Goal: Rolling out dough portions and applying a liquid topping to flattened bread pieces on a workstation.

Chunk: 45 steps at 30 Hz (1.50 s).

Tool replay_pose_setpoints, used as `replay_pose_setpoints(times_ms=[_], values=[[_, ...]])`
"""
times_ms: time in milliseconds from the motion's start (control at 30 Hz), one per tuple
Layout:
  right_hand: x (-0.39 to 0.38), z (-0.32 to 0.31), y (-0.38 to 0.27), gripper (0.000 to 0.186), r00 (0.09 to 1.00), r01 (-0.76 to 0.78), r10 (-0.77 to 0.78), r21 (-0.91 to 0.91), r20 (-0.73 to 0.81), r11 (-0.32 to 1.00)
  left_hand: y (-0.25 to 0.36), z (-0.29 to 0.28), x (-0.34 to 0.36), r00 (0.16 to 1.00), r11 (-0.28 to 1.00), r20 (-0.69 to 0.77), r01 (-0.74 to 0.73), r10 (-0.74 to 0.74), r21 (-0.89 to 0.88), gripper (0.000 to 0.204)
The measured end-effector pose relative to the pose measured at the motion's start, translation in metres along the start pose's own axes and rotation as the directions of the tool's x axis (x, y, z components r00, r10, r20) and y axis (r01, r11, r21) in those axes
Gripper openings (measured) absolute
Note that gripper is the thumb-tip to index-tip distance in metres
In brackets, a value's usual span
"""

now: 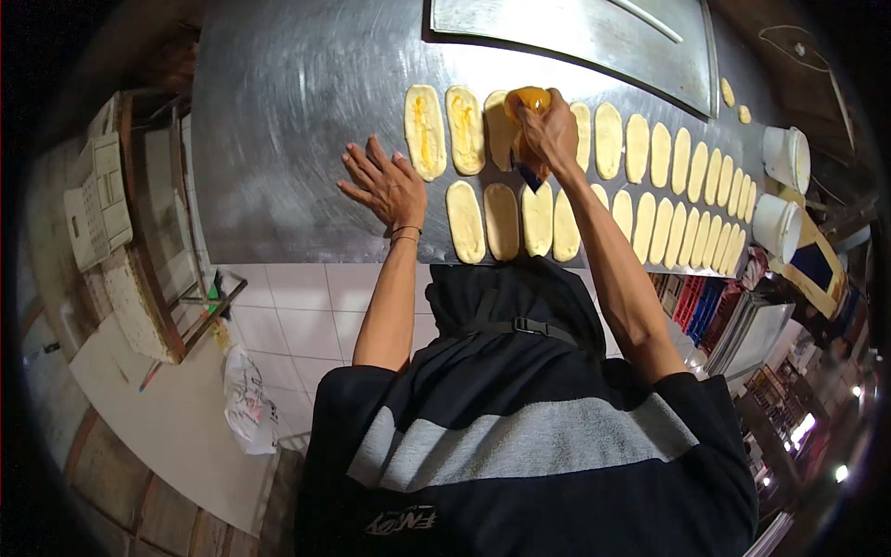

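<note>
On the steel table [288, 139], oval flattened dough pieces [608, 141] lie in two long rows. My right hand [554, 132] is closed around a piping bag [529, 98] with orange-yellow filling inside. The bag hangs over the far row, its dark lower end pointing down, and hides part of the dough beneath. Streaks of orange filling run along two pieces, the leftmost dough piece [425, 135] and its neighbouring dough piece [465, 130]. Left of the rows, my left hand [392, 188] rests on the steel with fingers spread, holding nothing.
A large metal tray [566, 42] with a pale rod lies at the table's far side. Two white buckets [778, 227] stand at the right end, near small dough bits [728, 92]. Beyond the left edge are stacked pale crates [97, 204] and a white plastic bag [249, 404].
</note>
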State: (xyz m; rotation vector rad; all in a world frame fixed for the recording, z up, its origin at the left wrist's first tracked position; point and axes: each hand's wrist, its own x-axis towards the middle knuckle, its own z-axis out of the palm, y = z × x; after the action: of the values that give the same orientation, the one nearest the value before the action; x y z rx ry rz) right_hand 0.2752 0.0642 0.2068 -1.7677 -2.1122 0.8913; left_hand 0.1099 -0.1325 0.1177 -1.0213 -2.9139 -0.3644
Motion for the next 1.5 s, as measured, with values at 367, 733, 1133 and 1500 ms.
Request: replay_pose_setpoints(times_ms=[367, 733, 1133, 1500], values=[[-0.065, -0.009, -0.021, 0.052, 0.989, -0.03, 0.006, 0.157, 0.151, 0.987, -0.043, -0.029, -0.011, 0.999, 0.998, -0.012, 0.045, -0.045, 0.051, 0.052], [-0.129, -0.005, -0.006, 0.045, 0.922, 0.017, -0.024, 0.021, 0.388, 1.0, -0.067, -0.042, -0.024, 0.998, 0.998, -0.019, 0.066, -0.065, 0.025, 0.051], [-0.154, -0.001, -0.005, 0.038, 0.936, 0.004, -0.039, 0.098, 0.35, 0.995, -0.086, -0.052, -0.027, 0.997, 0.995, -0.049, 0.068, -0.065, 0.077, 0.05], [-0.126, 0.006, 0.002, 0.044, 0.992, -0.043, 0.036, 0.059, 0.117, 0.997, -0.102, -0.053, -0.016, 0.998, 0.998, -0.038, 0.057, -0.055, 0.037, 0.05]])
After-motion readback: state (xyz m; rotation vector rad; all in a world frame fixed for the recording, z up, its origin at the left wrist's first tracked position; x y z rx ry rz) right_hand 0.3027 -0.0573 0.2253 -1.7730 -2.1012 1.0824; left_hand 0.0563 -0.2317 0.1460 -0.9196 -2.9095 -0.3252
